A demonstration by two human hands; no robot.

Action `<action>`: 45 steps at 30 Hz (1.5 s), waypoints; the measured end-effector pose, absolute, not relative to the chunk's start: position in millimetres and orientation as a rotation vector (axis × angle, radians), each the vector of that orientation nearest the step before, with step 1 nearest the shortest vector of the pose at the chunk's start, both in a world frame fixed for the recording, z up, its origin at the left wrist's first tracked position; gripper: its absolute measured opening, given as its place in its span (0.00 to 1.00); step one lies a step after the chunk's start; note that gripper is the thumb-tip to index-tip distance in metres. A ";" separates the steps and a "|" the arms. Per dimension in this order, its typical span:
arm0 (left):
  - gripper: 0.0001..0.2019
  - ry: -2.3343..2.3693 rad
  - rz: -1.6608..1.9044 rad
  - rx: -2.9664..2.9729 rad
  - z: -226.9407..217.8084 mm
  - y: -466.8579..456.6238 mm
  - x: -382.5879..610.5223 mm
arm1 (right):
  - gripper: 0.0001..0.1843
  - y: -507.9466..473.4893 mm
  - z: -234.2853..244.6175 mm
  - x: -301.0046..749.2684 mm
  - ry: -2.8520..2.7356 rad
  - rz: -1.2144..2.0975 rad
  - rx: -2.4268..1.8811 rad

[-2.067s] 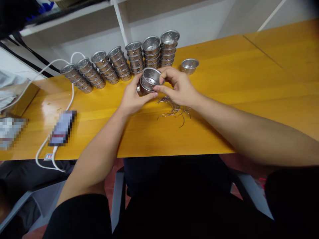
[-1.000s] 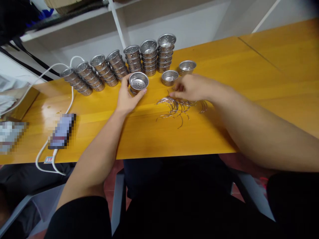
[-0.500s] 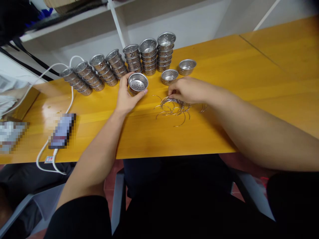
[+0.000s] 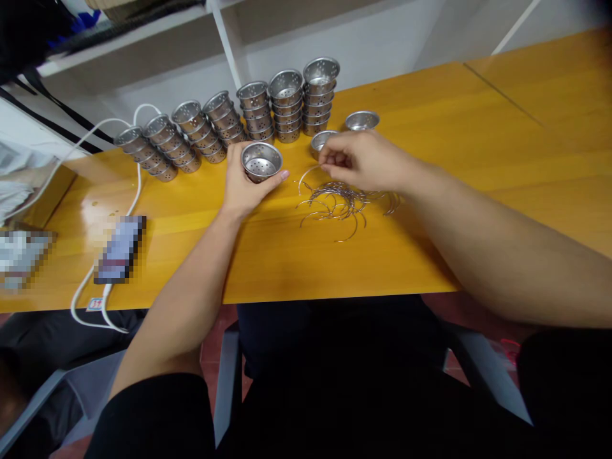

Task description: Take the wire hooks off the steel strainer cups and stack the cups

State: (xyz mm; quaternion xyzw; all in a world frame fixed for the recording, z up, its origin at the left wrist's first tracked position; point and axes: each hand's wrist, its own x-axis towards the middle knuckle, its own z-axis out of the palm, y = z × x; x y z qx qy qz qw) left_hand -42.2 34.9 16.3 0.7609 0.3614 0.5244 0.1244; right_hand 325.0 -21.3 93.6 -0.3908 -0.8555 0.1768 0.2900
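My left hand (image 4: 243,182) is wrapped round a perforated metal strainer basket (image 4: 262,160), its mouth facing up and tilted towards me. My right hand (image 4: 351,159) pinches one thin curved wire (image 4: 305,178) between thumb and fingers. Below that hand a tangled pile of curved wires (image 4: 337,197) lies on the table. Two more strainer baskets stand just behind my right hand: one (image 4: 319,144) is partly covered by the fingers, the other (image 4: 362,120) is farther back.
Stacks of strainer baskets (image 4: 255,115) line the back of the wooden table (image 4: 277,268), beneath a white shelf (image 4: 138,41). A blurred phone (image 4: 120,248) with a white cable (image 4: 79,299) lies at the left. Farther left are packages (image 4: 23,255).
My right hand has risen from the wire pile, drawing one curved wire up and slightly left. The basket in my left hand has shifted a little to the left.
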 end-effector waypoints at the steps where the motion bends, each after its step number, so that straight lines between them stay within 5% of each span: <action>1: 0.52 1.020 1.515 2.219 17.4 32.3 -40.4 | 0.11 -21.9 91.8 322.4 -2.199 0.496 -1.050; 11: 0.55 0.777 1.132 2.047 48.3 -17.1 -11.7 | 0.22 -20.6 69.4 299.5 -1.942 0.409 -1.013; 22: 0.48 0.818 1.107 2.157 54.3 -25.7 -4.5 | 0.20 -27.0 73.9 294.4 -2.159 0.361 -0.815; 35: 0.60 0.880 1.277 2.214 23.8 6.5 -9.8 | 0.31 -29.0 84.6 299.4 -2.024 0.483 -1.213; 45: 0.56 0.883 1.357 2.236 18.5 11.4 -11.8 | 0.33 -36.6 87.9 291.4 -1.906 0.513 -1.131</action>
